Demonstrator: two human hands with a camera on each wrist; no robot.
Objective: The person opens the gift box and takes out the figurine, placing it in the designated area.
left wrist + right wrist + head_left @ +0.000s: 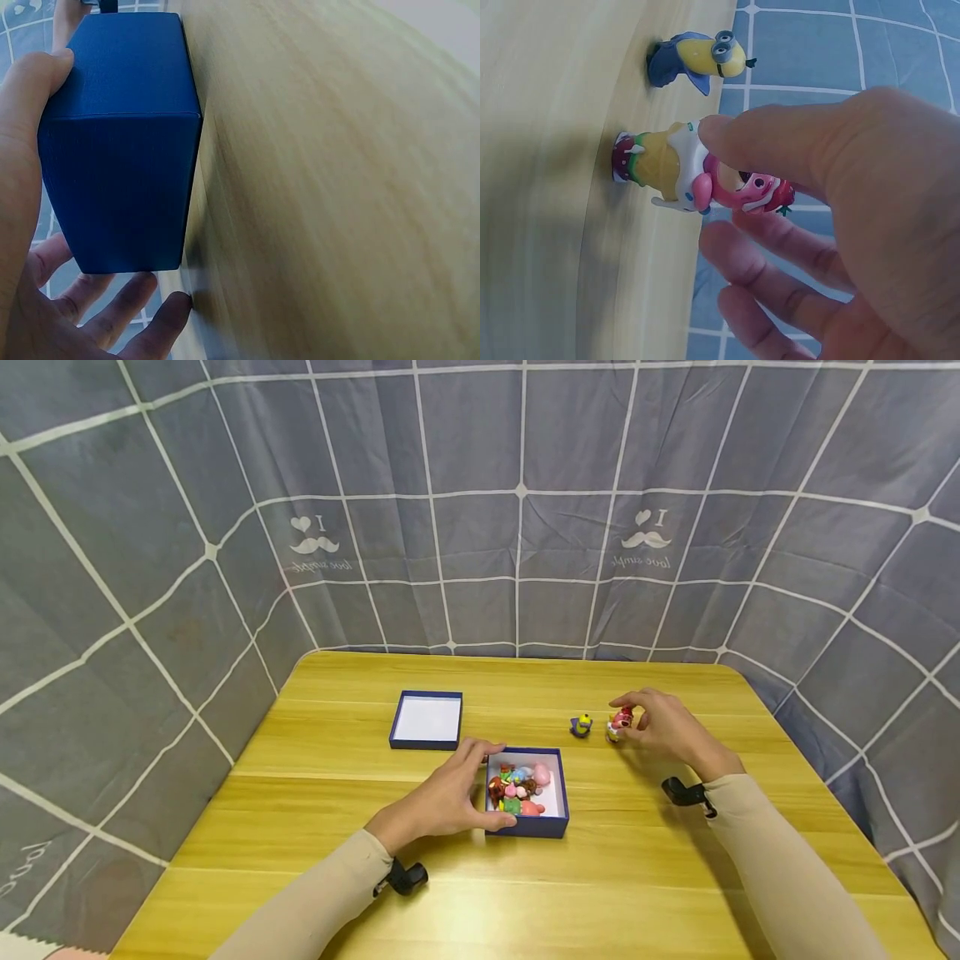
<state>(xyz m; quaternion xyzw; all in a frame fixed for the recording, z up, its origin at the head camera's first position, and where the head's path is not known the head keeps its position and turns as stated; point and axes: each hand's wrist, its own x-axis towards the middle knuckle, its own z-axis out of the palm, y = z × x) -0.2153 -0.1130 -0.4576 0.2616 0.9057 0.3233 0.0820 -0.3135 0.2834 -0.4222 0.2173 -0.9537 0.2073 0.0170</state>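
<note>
Left hand (444, 793) has thumb and fingers clamped on the box (536, 827); right hand (666, 727) pinches a toy (660, 161) (upright).

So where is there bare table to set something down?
Bare: between the lid and yellow toy; in front of the box, between the sleeves; left of the lid. Crowded: the box, with toys inside and the left hand gripping it, and where the right hand holds the pink toy by the yellow one.
</note>
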